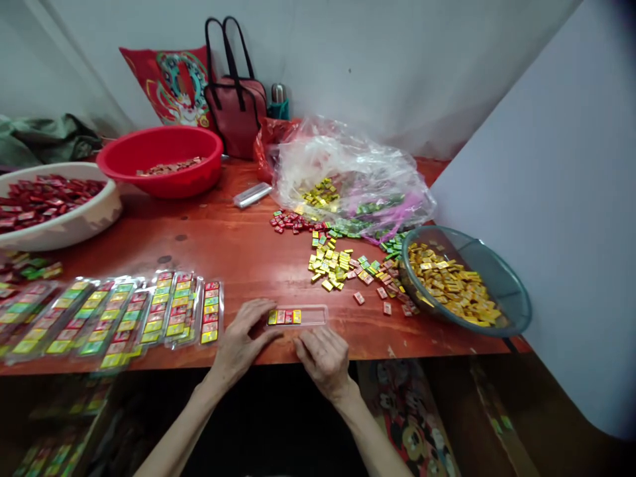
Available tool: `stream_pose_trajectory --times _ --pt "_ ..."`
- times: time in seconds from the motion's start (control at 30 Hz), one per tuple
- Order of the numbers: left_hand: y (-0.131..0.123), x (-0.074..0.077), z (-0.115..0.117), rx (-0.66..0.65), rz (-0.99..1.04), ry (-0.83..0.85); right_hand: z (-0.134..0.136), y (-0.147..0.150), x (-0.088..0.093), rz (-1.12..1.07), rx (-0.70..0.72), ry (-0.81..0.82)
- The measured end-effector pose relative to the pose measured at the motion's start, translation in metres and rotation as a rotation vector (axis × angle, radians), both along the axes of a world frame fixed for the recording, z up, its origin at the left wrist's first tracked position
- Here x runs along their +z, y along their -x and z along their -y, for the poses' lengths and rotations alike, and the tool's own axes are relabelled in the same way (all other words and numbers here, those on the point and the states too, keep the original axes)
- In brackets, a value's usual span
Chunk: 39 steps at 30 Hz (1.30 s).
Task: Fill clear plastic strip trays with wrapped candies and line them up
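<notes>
A small clear plastic tray (315,317) lies lengthwise on the table's front part. Several small wrapped pieces (285,317), red and yellow, fill its left portion in a row, while its right portion holds none. My left hand (243,334) grips the tray's left end between thumb and fingers. Close to the tray's near edge, my right hand (324,358) has its fingers curled together; whatever may be in them is hidden. Loose yellow pieces (330,264) and pink pieces (381,293) are scattered beyond the tray to the right.
Filled trays (179,305) line the table's left front. A white basin (64,228) and a red basin (159,185) stand behind them. To the right is a grey-green basin (519,301) of yellow pieces. A clear plastic bag (318,156) and a handbag (241,109) are at the back.
</notes>
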<state>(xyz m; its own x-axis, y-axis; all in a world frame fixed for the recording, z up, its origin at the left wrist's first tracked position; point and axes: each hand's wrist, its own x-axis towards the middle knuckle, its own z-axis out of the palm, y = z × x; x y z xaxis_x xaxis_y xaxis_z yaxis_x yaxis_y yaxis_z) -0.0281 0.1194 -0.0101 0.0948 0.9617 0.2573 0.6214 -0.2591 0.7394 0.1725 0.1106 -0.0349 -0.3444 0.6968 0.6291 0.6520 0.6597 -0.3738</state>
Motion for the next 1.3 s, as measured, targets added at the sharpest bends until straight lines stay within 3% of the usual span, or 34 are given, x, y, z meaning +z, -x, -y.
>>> stream_pose_trajectory --times 0.33,0.7,0.97,1.3 --pt "0.000 -0.009 0.001 -0.015 -0.009 -0.036 0.000 0.000 -0.001 0.074 -0.035 -0.008" --pt "0.000 -0.032 -0.002 -0.040 0.014 -0.195 -0.003 0.008 0.008 0.008 -0.107 0.035" --pt "0.001 -0.037 -0.003 -0.086 -0.006 -0.230 -0.005 0.015 0.012 -0.024 -0.155 0.025" --pt "-0.001 -0.037 -0.002 -0.018 -0.065 -0.241 -0.003 0.012 0.016 -0.092 -0.115 0.043"
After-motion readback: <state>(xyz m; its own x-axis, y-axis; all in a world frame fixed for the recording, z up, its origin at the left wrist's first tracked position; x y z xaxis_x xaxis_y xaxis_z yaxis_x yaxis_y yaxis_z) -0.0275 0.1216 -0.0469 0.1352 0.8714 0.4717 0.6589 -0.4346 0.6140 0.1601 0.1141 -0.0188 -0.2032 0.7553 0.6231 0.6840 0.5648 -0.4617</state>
